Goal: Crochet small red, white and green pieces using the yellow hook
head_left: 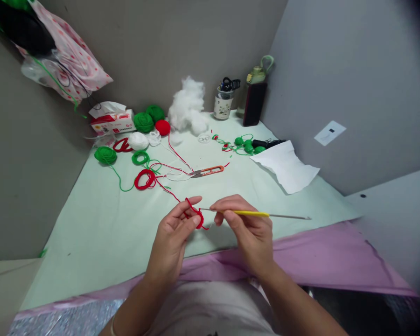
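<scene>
My left hand (pixel 177 231) pinches a small red crochet piece (pixel 199 219) between thumb and fingers, with red yarn looped over a finger. In my right hand (pixel 250 228) is a crochet hook (pixel 252 213) with a yellow grip and metal ends, held like a pen. The hook's left tip meets the top of the red piece; whether it passes through a stitch is too small to tell. Red yarn (pixel 168 189) runs from my left hand back to a red yarn coil (pixel 144 179). Orange-handled thread snips (pixel 207 171) lie just beyond my hands.
Green yarn balls (pixel 143 122), a red ball (pixel 163 127), a white ball (pixel 138 141) and a tissue box (pixel 114 122) stand at back left. White stuffing (pixel 187 107), a cup (pixel 223 105), a bottle (pixel 255 74) and a phone (pixel 255 104) line the wall. White paper (pixel 289 168) lies right.
</scene>
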Motion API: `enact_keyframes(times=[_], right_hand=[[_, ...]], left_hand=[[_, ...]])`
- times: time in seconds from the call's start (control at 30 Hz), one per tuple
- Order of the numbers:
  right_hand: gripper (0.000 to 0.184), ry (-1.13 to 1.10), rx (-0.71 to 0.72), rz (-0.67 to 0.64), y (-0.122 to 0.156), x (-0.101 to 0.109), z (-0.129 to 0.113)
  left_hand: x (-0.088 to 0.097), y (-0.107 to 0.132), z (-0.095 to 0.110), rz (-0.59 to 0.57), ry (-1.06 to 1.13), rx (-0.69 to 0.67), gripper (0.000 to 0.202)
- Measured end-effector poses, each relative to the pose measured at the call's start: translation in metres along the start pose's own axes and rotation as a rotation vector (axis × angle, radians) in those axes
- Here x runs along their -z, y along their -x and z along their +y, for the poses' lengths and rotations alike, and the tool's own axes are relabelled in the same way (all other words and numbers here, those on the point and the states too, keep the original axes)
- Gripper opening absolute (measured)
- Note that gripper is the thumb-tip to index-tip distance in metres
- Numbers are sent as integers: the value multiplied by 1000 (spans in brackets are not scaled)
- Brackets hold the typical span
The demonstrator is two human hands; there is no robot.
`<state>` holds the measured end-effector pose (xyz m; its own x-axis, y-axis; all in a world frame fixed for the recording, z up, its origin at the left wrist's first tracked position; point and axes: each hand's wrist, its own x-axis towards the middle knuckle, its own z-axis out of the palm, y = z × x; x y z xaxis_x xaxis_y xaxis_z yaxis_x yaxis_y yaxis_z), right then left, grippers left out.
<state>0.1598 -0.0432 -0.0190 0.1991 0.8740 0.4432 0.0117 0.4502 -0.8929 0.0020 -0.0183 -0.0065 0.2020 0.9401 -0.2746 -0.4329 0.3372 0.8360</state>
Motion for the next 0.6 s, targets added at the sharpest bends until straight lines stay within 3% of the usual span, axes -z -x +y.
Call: enact_keyframes(times=[0.17,0.33,0.6], right_hand=[[19,-99,-81,103,-1,1,1],[17,-128,-63,5,0,2,0],[18,-107,-80,8,2,3,2]], left_hand=[[1,0,-1,25,-9,24,40],[1,0,-2,1,4,13,37],[3,2,-3,-13,-12,11,35]])
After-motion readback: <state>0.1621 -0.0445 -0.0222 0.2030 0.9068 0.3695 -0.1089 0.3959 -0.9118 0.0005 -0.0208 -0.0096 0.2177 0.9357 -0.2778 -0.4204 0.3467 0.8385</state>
